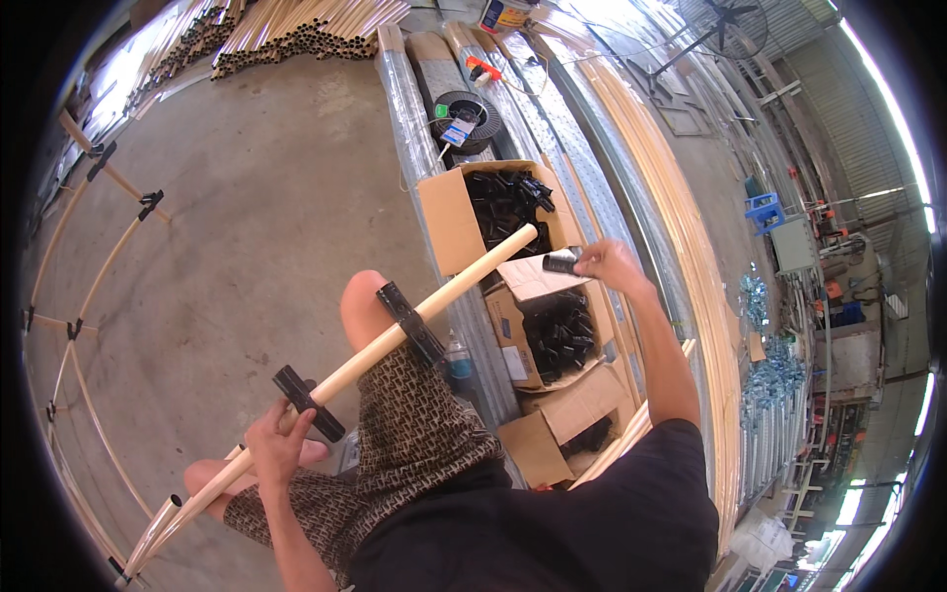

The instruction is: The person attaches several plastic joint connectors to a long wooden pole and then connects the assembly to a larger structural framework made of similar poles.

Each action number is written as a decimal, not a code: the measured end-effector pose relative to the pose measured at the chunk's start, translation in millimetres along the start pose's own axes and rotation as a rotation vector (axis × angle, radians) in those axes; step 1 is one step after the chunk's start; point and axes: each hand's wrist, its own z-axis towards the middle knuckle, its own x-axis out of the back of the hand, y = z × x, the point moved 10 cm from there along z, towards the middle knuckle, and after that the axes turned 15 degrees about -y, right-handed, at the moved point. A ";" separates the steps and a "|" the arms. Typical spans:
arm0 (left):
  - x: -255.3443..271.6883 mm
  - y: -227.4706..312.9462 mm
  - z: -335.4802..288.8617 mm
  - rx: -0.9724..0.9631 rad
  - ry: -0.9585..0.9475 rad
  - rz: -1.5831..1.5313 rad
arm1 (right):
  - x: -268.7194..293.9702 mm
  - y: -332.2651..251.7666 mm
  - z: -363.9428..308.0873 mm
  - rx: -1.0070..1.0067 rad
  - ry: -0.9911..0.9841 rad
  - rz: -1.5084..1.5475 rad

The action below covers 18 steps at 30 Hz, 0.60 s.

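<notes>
A long cream pipe [464, 280] slants across my lap, its open end up by the cardboard boxes. Two black connectors sit on it crosswise: one black connector [410, 324] over my knee, the other black connector [308, 403] lower down, beside my left hand. My left hand [276, 441] is closed round the pipe just below that lower connector. Out to the right, my right hand [612, 264] pinches a small black connector piece [560, 263] above the boxes, near the pipe's open end but apart from it.
Beside me stand an upper box [444, 225], a middle box [508, 340] and a lower box [533, 449], holding black connectors. Wrapped long profiles [406, 109] lie beneath. A pipe frame [94, 276] with black joints stands left; stacked pipes [286, 39] lie far off.
</notes>
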 end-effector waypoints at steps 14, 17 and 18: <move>-1.1 0.2 5.8 0.032 -0.050 -0.034 | -46.2 27.1 108.8 0.011 0.167 1.049; -1.6 1.1 5.7 0.064 -0.067 -0.015 | -45.6 2.8 108.1 0.027 0.008 1.049; -2.6 0.7 6.7 0.063 -0.070 -0.020 | -46.8 4.2 109.4 0.017 -0.003 1.053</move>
